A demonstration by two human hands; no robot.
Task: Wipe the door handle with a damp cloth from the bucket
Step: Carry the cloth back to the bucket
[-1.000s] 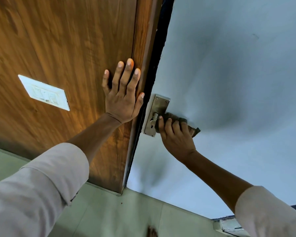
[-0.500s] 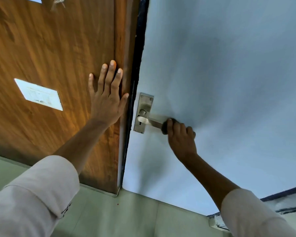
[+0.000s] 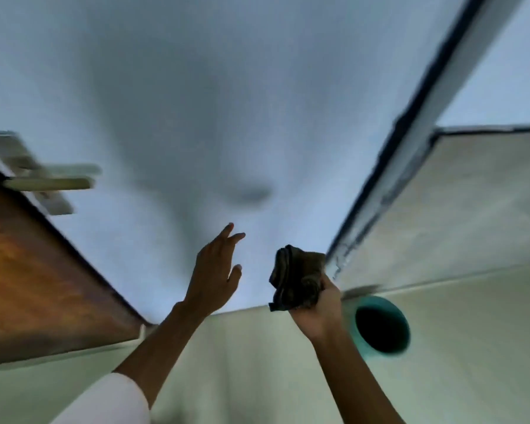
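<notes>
The metal door handle (image 3: 48, 182) shows blurred at the far left, on the pale door (image 3: 196, 102) beside the brown wooden panel (image 3: 34, 270). My right hand (image 3: 318, 304) holds a crumpled dark cloth (image 3: 297, 278) in the lower middle, well away from the handle. A teal bucket (image 3: 381, 324) stands on the floor just right of that hand. My left hand (image 3: 216, 270) hangs in the air with fingers spread, touching nothing.
A dark-edged door frame (image 3: 410, 148) runs diagonally at the right, with a pale wall (image 3: 471, 209) beyond it. Pale floor tiles (image 3: 257, 377) fill the bottom. The whole frame is motion-blurred.
My right hand has left the handle and come down toward the bucket with the cloth. My left hand has lifted off the wooden panel. The view has swung right and down.
</notes>
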